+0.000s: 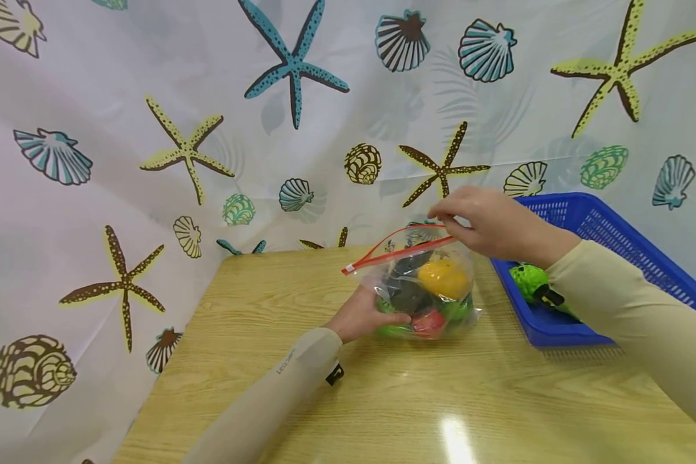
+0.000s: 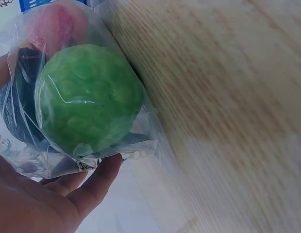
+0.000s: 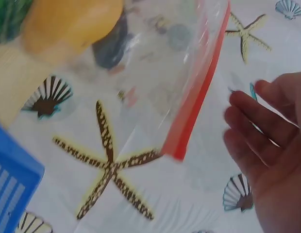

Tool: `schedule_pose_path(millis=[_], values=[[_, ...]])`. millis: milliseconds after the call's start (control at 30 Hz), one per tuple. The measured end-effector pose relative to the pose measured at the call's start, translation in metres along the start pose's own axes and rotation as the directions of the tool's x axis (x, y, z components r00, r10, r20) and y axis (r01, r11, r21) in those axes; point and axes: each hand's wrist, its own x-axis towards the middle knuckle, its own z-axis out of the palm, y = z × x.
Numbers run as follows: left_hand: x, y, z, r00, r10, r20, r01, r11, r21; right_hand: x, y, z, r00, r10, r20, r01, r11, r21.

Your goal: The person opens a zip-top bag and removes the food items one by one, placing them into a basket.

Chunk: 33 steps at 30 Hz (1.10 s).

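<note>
A clear zip bag [image 1: 377,259] with a red zip edge and white slider stands on the table, its mouth gaping. Inside show a yellow mango-like fruit [image 1: 443,279], a dark fruit [image 1: 408,295], a pink fruit [image 1: 428,323] and a bumpy green fruit [image 2: 90,99]. My left hand [image 1: 367,316] grips the bag's lower left side, thumb in front and fingers behind and under it. Beside the bag's upper right corner is my right hand [image 1: 487,219]. Its fingers [image 3: 252,114] are loosely bent, hold nothing and stand apart from the red edge in the right wrist view.
A blue plastic basket [image 1: 626,241] stands to the right, partly behind my right forearm. A bumpy green item [image 1: 529,281] lies in it. The wooden table [image 1: 255,309] meets a white curtain [image 1: 325,148] printed with starfish and shells at its back.
</note>
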Motion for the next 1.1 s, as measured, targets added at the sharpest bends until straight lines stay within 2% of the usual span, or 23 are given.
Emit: schedule_pose_path(millis=[100, 200, 300, 433, 500, 600, 733, 900, 1100], values=[[0.001, -0.001, 0.000, 1.000, 0.030, -0.003, -0.030, 0.999, -0.018, 0.011, -0.008, 0.012, 0.989, 0.003, 0.148, -0.009, 0.999, 0.042], [0.000, -0.001, 0.000, 0.999, 0.033, 0.000, -0.033, 0.999, -0.017, 0.019, -0.009, 0.024, 0.959, 0.013, 0.282, -0.036, 0.996, 0.078], [-0.001, -0.001, 0.000, 1.000, 0.030, 0.008, -0.030, 1.000, -0.010, 0.026, -0.007, 0.035, 0.925, 0.032, 0.379, -0.073, 0.993, 0.095], [0.000, 0.000, 0.000, 0.999, 0.042, 0.008, -0.042, 0.999, -0.011, 0.032, -0.005, 0.046, 0.868, 0.075, 0.490, -0.111, 0.993, 0.044], [0.001, 0.000, -0.001, 0.999, 0.039, 0.010, -0.039, 0.999, -0.019, 0.034, -0.004, 0.049, 0.843, 0.088, 0.531, -0.105, 0.994, 0.003], [0.002, 0.000, -0.001, 1.000, 0.012, 0.018, -0.012, 1.000, -0.006, 0.036, -0.004, 0.053, 0.821, 0.096, 0.563, -0.082, 0.995, -0.051], [0.002, 0.000, -0.001, 1.000, -0.015, 0.022, 0.014, 0.999, 0.035, 0.038, -0.005, 0.059, 0.802, 0.115, 0.586, -0.065, 0.992, -0.107], [0.001, -0.001, 0.000, 1.000, -0.004, 0.021, 0.004, 1.000, 0.020, 0.040, -0.006, 0.067, 0.791, 0.173, 0.587, -0.075, 0.979, -0.188], [-0.002, 0.000, 0.001, 0.999, -0.032, 0.019, 0.032, 0.999, 0.006, 0.041, -0.006, 0.075, 0.821, 0.185, 0.541, -0.032, 0.960, -0.279]])
